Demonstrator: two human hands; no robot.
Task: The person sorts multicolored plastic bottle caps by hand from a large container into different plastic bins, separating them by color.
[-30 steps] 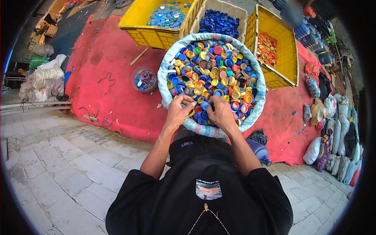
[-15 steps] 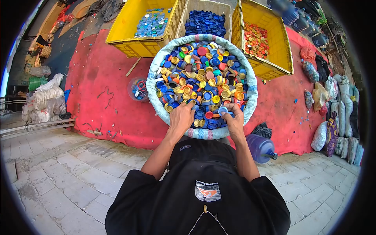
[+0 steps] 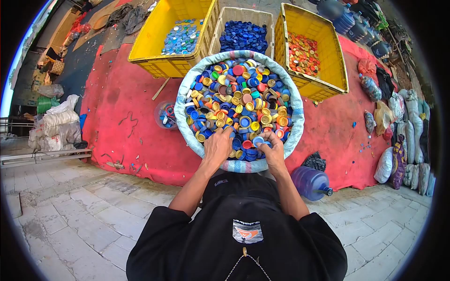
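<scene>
Left hand lies palm down on the near edge of the bottle caps, fingers curled into the heap; whether its grip has closed on any cap cannot be told. Right hand sits just beside it, its grip pinched lightly on a pale blue cap at the fingertips. The caps, mixed blue, yellow, orange and red, fill a round woven sack directly ahead of both hands, standing on a red mat. Beyond the sack stand three crates: a yellow crate with light blue caps, a pale crate with dark blue caps, and a second yellow crate with orange caps. A blue water jug lies right of the right hand.
</scene>
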